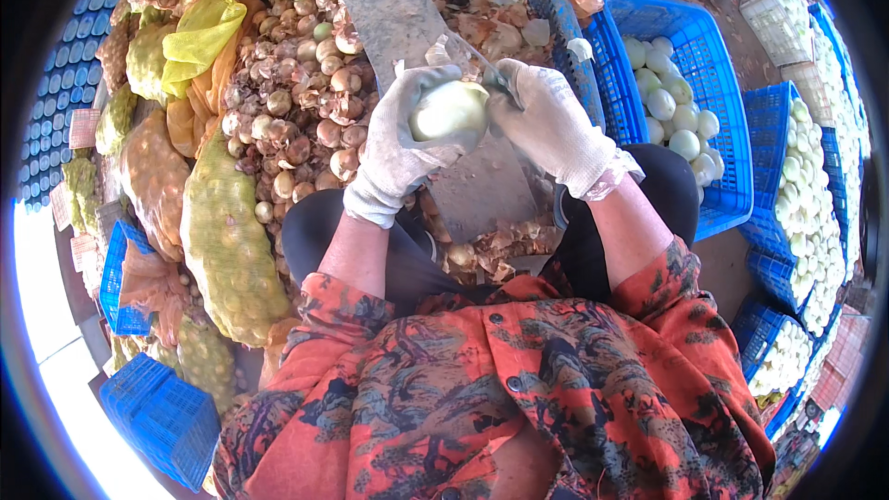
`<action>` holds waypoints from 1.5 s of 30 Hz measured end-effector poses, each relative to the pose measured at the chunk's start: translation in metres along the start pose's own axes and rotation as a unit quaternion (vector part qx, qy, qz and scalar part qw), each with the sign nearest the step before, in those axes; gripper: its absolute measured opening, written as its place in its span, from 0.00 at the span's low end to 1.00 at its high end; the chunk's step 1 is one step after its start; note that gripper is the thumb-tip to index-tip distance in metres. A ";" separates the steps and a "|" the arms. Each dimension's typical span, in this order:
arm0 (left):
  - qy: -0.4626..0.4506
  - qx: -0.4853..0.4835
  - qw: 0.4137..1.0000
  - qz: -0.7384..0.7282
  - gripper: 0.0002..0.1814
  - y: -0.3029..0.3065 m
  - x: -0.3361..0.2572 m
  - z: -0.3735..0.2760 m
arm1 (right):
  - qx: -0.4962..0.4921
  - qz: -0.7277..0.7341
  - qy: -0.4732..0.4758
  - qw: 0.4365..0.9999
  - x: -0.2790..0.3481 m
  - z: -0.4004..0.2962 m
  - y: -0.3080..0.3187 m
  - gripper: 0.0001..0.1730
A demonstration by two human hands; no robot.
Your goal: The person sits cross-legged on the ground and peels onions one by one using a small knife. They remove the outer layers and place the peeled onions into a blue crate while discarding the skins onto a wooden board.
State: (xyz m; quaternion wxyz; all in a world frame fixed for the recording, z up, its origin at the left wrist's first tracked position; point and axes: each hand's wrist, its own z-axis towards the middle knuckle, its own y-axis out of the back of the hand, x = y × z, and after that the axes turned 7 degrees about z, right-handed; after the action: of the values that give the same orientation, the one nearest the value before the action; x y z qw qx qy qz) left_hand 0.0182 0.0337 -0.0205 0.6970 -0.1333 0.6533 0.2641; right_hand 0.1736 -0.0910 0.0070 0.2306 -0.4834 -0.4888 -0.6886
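A pale, peeled onion [450, 111] rests in my left hand [406, 139], which wears a whitish knit glove and has its fingers curled around it. My right hand [545, 121], gloved too, grips a small knife [479, 55] close to the onion's right side; the blade points up and left. Beneath both hands lies a worn grey board [392, 14], across a blue crate [580, 59] that holds loose onion skins [496, 17]. Bits of papery skin hang near the blade and the left thumb.
Unpeeled onions [298, 97] are heaped at the left, beside full yellow mesh sacks [233, 236]. On the right, a blue basket [736, 153] contains peeled onions [684, 144]. Beyond it stand stacked blue crates [771, 153] full of peeled onions. Skins litter the floor between my legs.
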 end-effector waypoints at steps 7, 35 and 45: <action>0.062 0.012 0.974 -0.217 0.41 0.003 -0.013 -0.003 | -0.031 0.153 -0.033 0.987 -0.025 0.001 -0.004 0.08; 0.038 0.047 0.967 -0.247 0.43 -0.001 -0.018 0.004 | -0.059 0.432 -0.165 0.885 0.001 -0.004 0.005 0.07; 0.131 0.065 0.923 -0.357 0.30 -0.007 0.016 0.004 | -0.078 0.577 -0.107 0.806 -0.003 -0.009 0.008 0.09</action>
State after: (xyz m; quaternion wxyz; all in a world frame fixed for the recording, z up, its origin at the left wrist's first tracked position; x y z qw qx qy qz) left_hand 0.0255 0.0331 -0.0371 0.6600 -0.3457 0.6638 -0.0647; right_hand 0.1775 -0.1028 0.0070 0.4934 -0.7634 -0.0859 -0.4079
